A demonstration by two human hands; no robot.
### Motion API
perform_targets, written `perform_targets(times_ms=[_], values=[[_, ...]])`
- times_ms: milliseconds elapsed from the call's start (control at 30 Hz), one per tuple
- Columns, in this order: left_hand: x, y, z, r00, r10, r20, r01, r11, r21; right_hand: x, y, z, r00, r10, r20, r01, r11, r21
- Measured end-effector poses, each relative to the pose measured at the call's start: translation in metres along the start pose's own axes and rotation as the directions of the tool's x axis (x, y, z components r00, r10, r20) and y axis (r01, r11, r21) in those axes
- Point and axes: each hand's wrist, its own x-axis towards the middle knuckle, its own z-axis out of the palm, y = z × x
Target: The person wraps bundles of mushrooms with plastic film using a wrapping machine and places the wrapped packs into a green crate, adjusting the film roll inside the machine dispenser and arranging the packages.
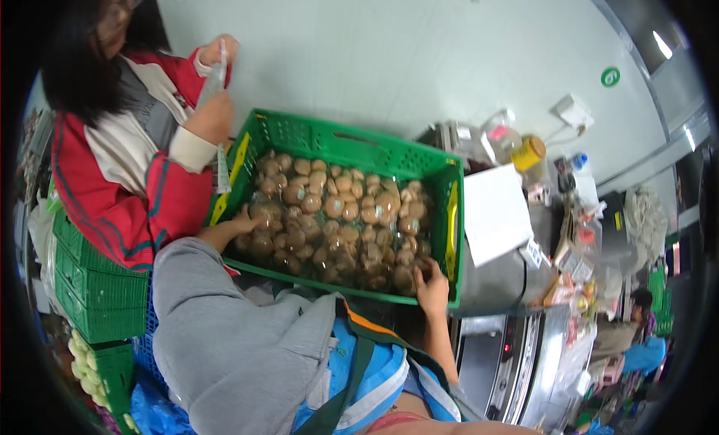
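A green plastic crate [359, 139] in front of me holds several clear-wrapped packs of brown mushrooms [341, 203]. At the crate's left end my left hand [243, 221] reaches over the side, its fingers closed on a mushroom pack [264, 213]; the fingertips are partly hidden. My right hand [432, 287] is at the near right corner, with bent fingers on another mushroom pack [405, 279] just inside the rim. The packs lie side by side across the crate, film glossy, some with small labels.
A person in a red and white jacket [97, 188] stands at the left, holding a clear plastic bag [213, 83]. Right of the crate are a white sheet [497, 214], a yellow-labelled jar [529, 152] and a metal machine [498, 360]. Green crates [101, 285] are stacked lower left.
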Motion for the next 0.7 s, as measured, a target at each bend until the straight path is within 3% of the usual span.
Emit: perform_targets(times_ms=[67, 100, 167, 200, 267, 300, 367, 433, 500, 700], values=[[-0.020, 0.011, -0.013, 0.993, -0.073, 0.090, 0.061, 0.989, 0.134, -0.001, -0.002, 0.000, 0.996, -0.056, -0.072, 0.053, 0.998, -0.038], [-0.027, 0.018, -0.026, 0.995, -0.082, 0.065, 0.074, 0.991, 0.116, -0.001, 0.000, 0.002, 0.994, -0.064, -0.084, 0.062, 0.998, -0.019], [-0.041, 0.034, -0.044, 0.943, -0.009, 0.334, -0.103, 0.943, 0.316, -0.001, -0.003, 0.000, 0.996, -0.046, -0.078, 0.045, 0.999, -0.023], [-0.041, 0.037, -0.046, 0.946, -0.007, 0.325, -0.097, 0.947, 0.305, -0.002, -0.005, 0.000, 0.995, -0.063, -0.077, 0.061, 0.998, -0.026], [-0.045, 0.052, -0.055, 0.951, 0.062, 0.302, -0.215, 0.836, 0.504, -0.004, -0.005, -0.002, 0.997, -0.031, -0.065, 0.033, 0.999, 0.027], [-0.051, 0.065, -0.056, 0.954, 0.067, 0.294, -0.212, 0.840, 0.499, -0.006, -0.006, -0.002, 0.997, -0.036, -0.075, 0.041, 0.998, 0.054], [-0.090, 0.103, -0.075, 0.963, -0.052, 0.266, -0.184, 0.596, 0.782, -0.008, -0.001, 0.000, 0.994, -0.061, -0.091, 0.068, 0.995, 0.076], [-0.100, 0.106, -0.072, 0.966, -0.007, 0.257, -0.203, 0.591, 0.780, -0.008, -0.001, -0.001, 0.995, -0.045, -0.087, 0.052, 0.995, 0.083], [-0.102, 0.109, -0.074, 0.939, -0.008, 0.343, -0.289, 0.519, 0.804, -0.006, 0.002, 0.000, 0.992, -0.077, -0.102, 0.084, 0.994, 0.074], [-0.086, 0.079, -0.033, 0.873, 0.023, 0.487, -0.410, 0.574, 0.709, -0.003, -0.004, 0.003, 0.989, -0.072, -0.130, 0.082, 0.994, 0.074]])
